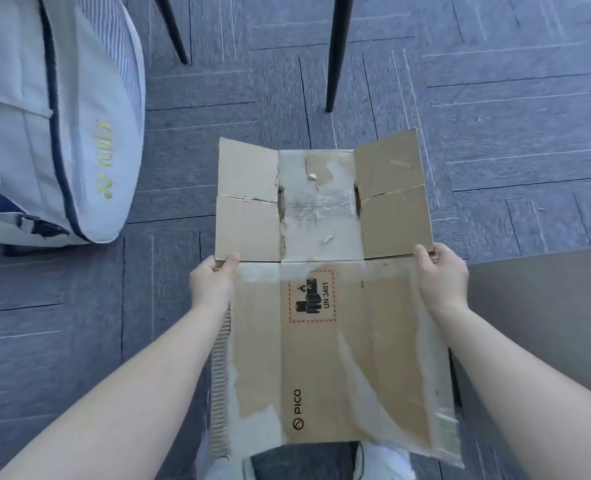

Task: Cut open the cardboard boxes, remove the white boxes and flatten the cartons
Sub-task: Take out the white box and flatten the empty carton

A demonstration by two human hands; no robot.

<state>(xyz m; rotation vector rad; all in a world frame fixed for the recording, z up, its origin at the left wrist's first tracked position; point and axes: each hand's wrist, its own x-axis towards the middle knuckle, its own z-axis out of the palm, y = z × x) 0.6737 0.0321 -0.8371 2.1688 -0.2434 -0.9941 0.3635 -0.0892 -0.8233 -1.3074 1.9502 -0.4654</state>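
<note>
Already, at far left, a pale sports bag (55, 126) lay on the grey carpet floor (494, 133), well apart from your work. Next to the right, your left hand (212, 280) had its grip closed on the left edge of the carton (321, 289), thumb on top near the fold line and fingers curled underneath. You held the carton out flat in front of you above the floor, its end flaps (321, 199) spread open away from you, with bits of clear tape and torn paper across the middle flap. A battery warning label (312, 296) showed on the main panel. Two dark chair legs (335, 53) stood on the floor beyond the flaps. Your right hand (441, 271) gripped the right edge the same way, thumb on top. At far right, a grey surface (546, 306) showed just beside your right arm.

By the look of it, this carton was cut open, emptied and collapsed, so its part of the job seemed nearly done. No white boxes or other cartons were in view, so I cannot tell how many remained.
</note>
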